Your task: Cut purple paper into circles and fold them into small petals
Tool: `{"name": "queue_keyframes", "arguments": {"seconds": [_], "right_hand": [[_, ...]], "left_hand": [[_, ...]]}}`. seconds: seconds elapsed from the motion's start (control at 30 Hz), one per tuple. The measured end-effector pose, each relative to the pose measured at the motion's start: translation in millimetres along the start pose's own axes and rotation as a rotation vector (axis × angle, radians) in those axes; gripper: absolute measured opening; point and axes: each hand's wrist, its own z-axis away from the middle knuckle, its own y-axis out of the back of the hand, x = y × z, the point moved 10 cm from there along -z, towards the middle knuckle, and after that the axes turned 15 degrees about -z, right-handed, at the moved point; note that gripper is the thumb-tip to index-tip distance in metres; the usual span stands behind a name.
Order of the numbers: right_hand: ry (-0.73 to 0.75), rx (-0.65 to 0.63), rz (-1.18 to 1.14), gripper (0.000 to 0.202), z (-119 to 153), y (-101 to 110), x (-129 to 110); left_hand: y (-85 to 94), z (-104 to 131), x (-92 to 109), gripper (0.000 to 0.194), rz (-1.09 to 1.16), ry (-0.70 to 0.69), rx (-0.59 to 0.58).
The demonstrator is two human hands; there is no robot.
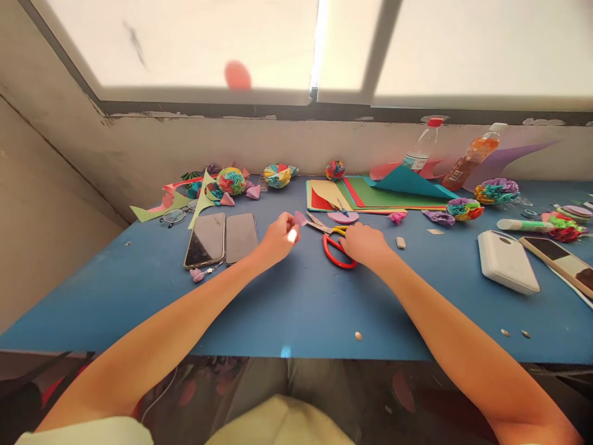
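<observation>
My left hand (279, 237) pinches a small purple piece of paper (300, 218) between thumb and fingertips above the middle of the table. Just to its right, my right hand (368, 245) is closed at the handles of a pair of scissors (340, 264), which have red and yellow grips. The blades are parted and point left, with their tips close to the purple paper. My fingers hide part of the handles. Behind the scissors lies a round purple paper piece (343, 217) with a compass-like tool (343, 210) on it.
Two phones (204, 240) lie left of my left hand, with glasses (173, 216) behind them. Coloured paper sheets (393, 193), paper flower balls (277, 175) and two bottles (421, 148) line the back. A white power bank (507, 262) and a glue stick (523, 225) lie right.
</observation>
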Motion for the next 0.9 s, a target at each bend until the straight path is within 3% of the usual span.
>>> {"name": "queue_keyframes", "arguments": {"seconds": [0.23,0.4,0.5,0.67,0.83,0.9], "right_hand": [[0.153,0.065,-0.227,0.049,2,4,-18],[0.167,0.002,-0.211,0.034,11,0,-25],[0.178,0.103,-0.161,0.029,8,3,-27],[0.196,0.199,-0.212,0.038,3,1,-27],[0.095,0.334,-0.499,0.048,6,14,-14],[0.065,0.316,-0.693,0.053,6,15,-11]], "left_hand": [[5.5,-9,-14,0.01,0.258,0.095,0.03],[20.5,-9,-14,0.009,0.227,0.097,0.118],[27.0,-8,-9,0.009,0.263,0.06,0.151],[35.6,-7,-15,0.006,0.347,0.138,0.189],[51.8,-4,-17,0.019,0.284,0.133,0.286],[56.4,-3,-17,0.024,0.273,0.125,0.316]]}}
